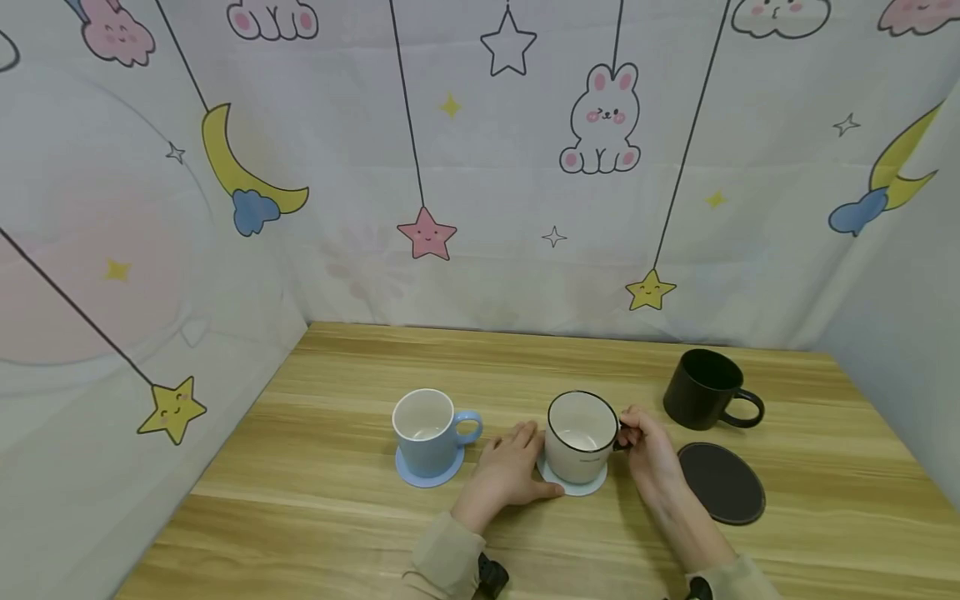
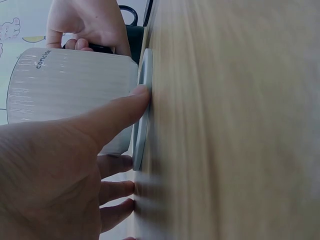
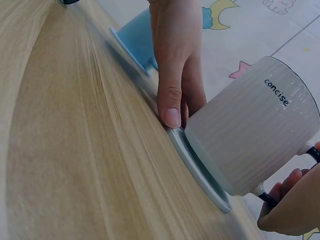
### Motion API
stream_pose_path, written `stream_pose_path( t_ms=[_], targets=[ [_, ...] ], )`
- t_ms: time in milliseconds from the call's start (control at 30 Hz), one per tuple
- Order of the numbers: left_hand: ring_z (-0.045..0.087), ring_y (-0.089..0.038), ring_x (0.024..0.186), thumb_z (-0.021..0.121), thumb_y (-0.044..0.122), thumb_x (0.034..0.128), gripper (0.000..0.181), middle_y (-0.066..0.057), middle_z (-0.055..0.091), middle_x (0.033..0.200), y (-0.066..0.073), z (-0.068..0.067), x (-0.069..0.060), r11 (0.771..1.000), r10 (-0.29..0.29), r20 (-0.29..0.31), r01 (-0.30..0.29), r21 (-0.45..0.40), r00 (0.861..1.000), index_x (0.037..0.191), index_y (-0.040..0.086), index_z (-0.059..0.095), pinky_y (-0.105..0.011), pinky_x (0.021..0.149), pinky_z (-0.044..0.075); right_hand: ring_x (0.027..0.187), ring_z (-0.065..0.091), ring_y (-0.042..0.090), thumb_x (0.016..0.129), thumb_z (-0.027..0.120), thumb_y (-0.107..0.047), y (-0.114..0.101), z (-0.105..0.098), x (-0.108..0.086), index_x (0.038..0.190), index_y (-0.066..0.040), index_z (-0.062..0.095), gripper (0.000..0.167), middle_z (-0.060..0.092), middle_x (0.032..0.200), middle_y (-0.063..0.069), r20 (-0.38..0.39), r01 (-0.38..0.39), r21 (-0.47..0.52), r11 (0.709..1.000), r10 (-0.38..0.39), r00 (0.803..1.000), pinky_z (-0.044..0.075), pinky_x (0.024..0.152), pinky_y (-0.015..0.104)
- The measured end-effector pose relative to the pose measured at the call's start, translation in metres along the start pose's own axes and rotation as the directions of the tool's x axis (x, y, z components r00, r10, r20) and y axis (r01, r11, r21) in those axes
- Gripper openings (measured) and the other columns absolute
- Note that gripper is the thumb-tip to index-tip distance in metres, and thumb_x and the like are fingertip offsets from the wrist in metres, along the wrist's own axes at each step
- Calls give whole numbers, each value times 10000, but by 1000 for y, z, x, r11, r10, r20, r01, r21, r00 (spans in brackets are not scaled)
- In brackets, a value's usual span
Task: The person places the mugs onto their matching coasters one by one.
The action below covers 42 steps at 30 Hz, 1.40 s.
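The off-white mug (image 1: pixel 577 460) is upright or nearly so, its mouth up, finely ribbed, with a thin black rim and "concise" in dark letters on its near side. Its black-and-white handle (image 3: pixel 268 199) points right, gripped by the right hand (image 1: pixel 651 458). The pale round coaster (image 3: pixel 199 172) lies flat directly beneath the mug, showing at the mug's near left edge. Left of the mug, the left hand (image 1: pixel 513 468) touches the coaster's rim with its thumb.

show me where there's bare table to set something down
Bare wood lies left of the blue mug and behind it, up to the patterned cloth, and right of the black coaster. Crowded: white mug between left grip and right grip; black mug close behind its neighbouring coaster.
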State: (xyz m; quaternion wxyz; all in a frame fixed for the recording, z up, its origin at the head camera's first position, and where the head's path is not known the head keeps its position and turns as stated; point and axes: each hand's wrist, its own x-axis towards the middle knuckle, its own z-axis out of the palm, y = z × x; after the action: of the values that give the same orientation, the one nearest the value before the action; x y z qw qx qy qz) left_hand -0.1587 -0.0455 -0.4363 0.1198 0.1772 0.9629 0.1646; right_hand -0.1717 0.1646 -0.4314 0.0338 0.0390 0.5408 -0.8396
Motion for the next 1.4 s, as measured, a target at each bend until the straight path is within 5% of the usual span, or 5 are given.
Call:
stream_pose_path(
  t_ms=[1400],
  targets=[
    [234,-246,1487,680,559,815,858,-64,267,1596,0,-2,-3,1000,9,9,-9,3,1000,1497,158,349,-533,1167,241,635,354,95,966,356,-20,7,-3,0,586,-147,292,406,321,586,-74,1,-2,-29,1000,2,1000,303,714,239]
  ],
)
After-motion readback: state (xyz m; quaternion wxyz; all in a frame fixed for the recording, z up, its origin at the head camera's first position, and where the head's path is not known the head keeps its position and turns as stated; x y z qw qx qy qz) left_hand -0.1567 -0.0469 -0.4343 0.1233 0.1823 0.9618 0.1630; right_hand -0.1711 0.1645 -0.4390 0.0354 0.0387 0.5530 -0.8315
